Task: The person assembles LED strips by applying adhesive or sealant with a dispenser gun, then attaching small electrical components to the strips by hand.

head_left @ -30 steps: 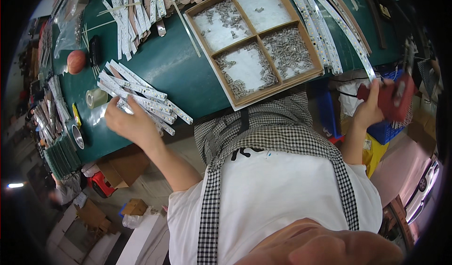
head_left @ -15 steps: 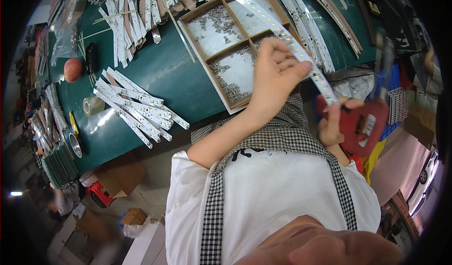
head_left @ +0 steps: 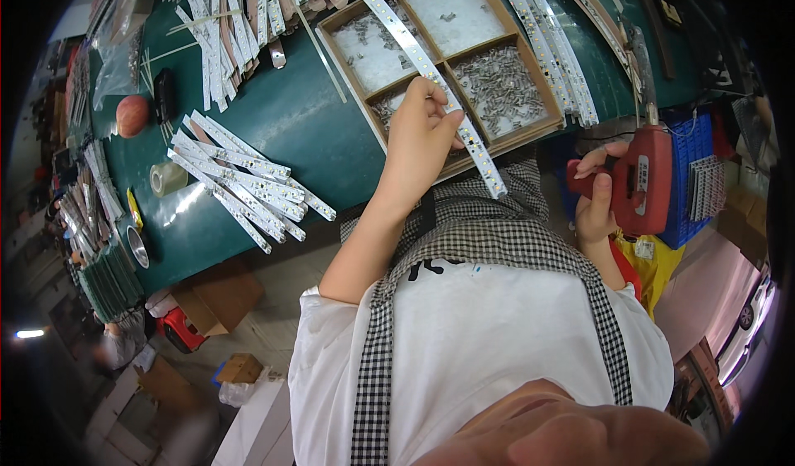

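Observation:
A white LED strip board (head_left: 407, 42) is pinched by my left hand (head_left: 421, 133), thumb and fingers closed near its lower part. It slants across a partitioned wooden tray (head_left: 389, 0), its near end pointing at my apron. My right hand (head_left: 595, 197) is off to the right, its fingers and thumb closed around the red grip of a gun-shaped tool (head_left: 648, 186). A slim metal front end rises from the tool's red body. Small metal pieces (head_left: 501, 85) lie loose in the tray's compartments.
A loose pile of LED strips (head_left: 240, 180) lies on the green table (head_left: 224, 246), by a tape roll (head_left: 167, 179) and an apple (head_left: 132, 119). More strips (head_left: 232, 19) are heaped at the back left, others (head_left: 551, 48) right of the tray. A blue crate (head_left: 686, 217) stands beyond the tool.
My left hand has moved left with the LED strip. My right hand has let go of the strip's near end and shifted slightly right; the red tool, blurred before, now stands more upright.

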A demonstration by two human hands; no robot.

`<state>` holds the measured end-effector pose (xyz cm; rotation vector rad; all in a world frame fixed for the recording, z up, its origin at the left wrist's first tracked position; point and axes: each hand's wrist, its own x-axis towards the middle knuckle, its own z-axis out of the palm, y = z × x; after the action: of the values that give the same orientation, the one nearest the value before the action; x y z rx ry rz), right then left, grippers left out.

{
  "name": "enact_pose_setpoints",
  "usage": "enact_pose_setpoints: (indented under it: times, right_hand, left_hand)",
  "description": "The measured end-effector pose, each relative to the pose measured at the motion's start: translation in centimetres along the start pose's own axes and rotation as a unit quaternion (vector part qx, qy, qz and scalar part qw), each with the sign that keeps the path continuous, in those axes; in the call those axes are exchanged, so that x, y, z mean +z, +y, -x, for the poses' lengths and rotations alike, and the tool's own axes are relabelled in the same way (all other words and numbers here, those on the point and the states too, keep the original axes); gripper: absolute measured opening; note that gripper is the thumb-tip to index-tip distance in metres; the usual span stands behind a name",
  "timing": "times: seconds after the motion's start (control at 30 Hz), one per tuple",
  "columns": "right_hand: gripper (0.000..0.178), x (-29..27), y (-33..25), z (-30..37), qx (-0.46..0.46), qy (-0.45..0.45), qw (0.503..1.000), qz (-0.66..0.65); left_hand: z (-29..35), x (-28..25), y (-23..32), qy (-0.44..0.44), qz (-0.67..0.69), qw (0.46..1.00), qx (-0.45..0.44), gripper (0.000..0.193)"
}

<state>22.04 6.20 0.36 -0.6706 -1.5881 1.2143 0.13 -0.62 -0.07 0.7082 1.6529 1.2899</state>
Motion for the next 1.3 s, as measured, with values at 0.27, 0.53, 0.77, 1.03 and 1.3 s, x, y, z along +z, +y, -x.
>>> enact_pose_setpoints:
  times: [0.27, 0.53, 0.77, 1.03, 1.3]
  right_hand:
    - [0.04, 0.6, -0.1, -0.4, -0.011, -0.012, 1.0, -0.006]
    - [0.033, 0.5, -0.2, -0.7, 0.011, 0.018, 1.0, 0.001]
    - [0.035, 0.8, -0.4, -0.6, 0.022, 0.02, 1.0, -0.007]
    - [0.037, 0.3, -0.3, -0.5, 0.02, -0.003, 1.0, -0.003]
    - [0.044, 0.1, -0.1, -0.4, 0.01, -0.019, 1.0, -0.006]
  left_hand:
    - [0.1, -0.2, 0.3, -0.022, 0.052, 0.998, -0.006, 0.02]
    - [1.5, -4.8, 2.1, 0.119, -0.504, 0.828, 0.215, 0.012]
    - [1.3, -2.9, 0.8, 0.142, -0.536, 0.812, 0.183, 0.017]
    - [0.2, -2.0, 0.7, 0.144, -0.147, 0.961, 0.185, 0.011]
    - [-1.0, -1.4, 0.7, 0.129, -0.023, 0.986, 0.104, 0.011]
